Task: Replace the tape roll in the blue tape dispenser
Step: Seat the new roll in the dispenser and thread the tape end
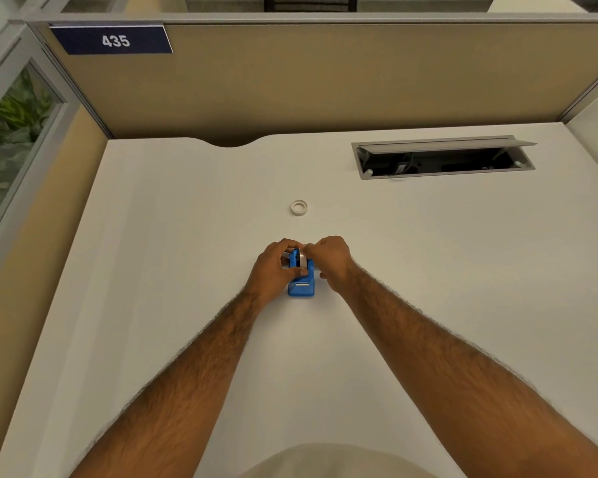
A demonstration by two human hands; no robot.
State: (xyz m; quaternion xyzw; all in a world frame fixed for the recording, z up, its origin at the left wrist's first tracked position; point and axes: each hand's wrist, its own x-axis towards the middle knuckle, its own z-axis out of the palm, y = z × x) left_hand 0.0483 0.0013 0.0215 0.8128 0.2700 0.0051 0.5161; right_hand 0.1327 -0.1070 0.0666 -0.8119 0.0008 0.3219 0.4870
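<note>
The blue tape dispenser [301, 284] stands on the white desk [187, 236] in the middle, its cutter end toward me. My left hand [276, 267] grips its left side, thumb across the front. My right hand [330, 260] pinches the tape roll [302, 257] that sits in the top of the dispenser; only a thin pale edge of that roll shows between my fingers. A second, small white roll [299, 207] lies flat on the desk a short way beyond my hands, untouched.
An open cable hatch [442, 157] with its lid tipped up is set into the desk at the back right. A tan partition [325, 81] with a "435" sign [114, 40] closes off the far side. A glass panel [11, 139] stands on the left.
</note>
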